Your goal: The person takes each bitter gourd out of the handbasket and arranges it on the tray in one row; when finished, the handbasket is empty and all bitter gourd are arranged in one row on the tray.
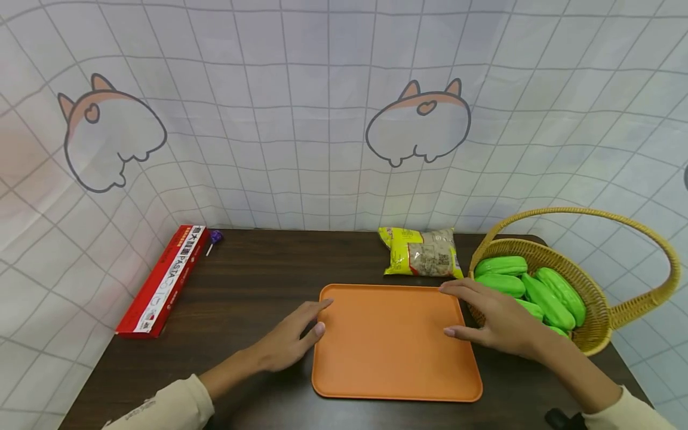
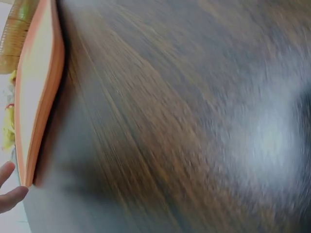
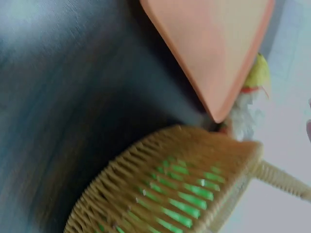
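An orange rectangular tray (image 1: pixel 395 343) lies on the dark table in the head view. By its left edge is my left hand (image 1: pixel 290 337), fingers loosely extended, index fingertip over the rim; whether it touches cannot be told. My right hand (image 1: pixel 497 316) hovers at the tray's right side, with thumb and fingers spread apart and nothing between them. Beside the right hand stands a wicker basket (image 1: pixel 593 292) with an arched handle, holding several green ridged vegetable-like pieces (image 1: pixel 548 301). In the right wrist view, the basket (image 3: pixel 146 179) sits close to a tray corner.
At the back, behind the tray, lies a yellow bag (image 1: pixel 421 252) with a clear window. A long red pasta box (image 1: pixel 163 280) lies at the left, with a purple lollipop (image 1: pixel 215 237) beside it. A white gridded curtain (image 1: pixel 301 119) hangs behind the table.
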Action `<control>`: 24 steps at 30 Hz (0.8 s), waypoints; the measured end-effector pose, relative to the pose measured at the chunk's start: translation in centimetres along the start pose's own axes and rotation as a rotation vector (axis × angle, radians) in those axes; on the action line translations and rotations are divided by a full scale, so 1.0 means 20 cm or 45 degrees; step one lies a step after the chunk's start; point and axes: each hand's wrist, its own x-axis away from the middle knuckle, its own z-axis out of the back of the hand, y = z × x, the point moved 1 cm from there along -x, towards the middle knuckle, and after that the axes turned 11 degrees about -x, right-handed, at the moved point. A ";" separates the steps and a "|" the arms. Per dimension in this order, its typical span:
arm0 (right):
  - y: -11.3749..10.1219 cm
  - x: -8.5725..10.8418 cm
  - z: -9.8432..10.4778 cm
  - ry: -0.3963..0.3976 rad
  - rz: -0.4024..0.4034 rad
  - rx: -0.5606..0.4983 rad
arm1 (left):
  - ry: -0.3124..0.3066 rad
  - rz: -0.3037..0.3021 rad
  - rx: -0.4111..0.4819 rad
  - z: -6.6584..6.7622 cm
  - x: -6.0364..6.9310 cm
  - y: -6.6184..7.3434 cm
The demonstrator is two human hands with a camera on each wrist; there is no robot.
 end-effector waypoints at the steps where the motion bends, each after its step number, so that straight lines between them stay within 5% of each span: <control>1: 0.01 0.00 0.02 0.004 -0.030 -0.007 | 0.021 0.037 0.041 0.00 0.00 -0.01; 9: 0.10 0.01 0.17 0.073 -0.099 -0.119 | 0.021 0.394 0.455 0.00 -0.02 -0.05; 13: 0.16 0.02 0.24 0.043 -0.157 -0.155 | 0.034 0.526 0.563 0.00 -0.02 -0.08; 24: 0.38 0.04 0.40 -0.103 -0.384 -0.179 | -0.002 0.611 0.646 -0.04 -0.02 -0.14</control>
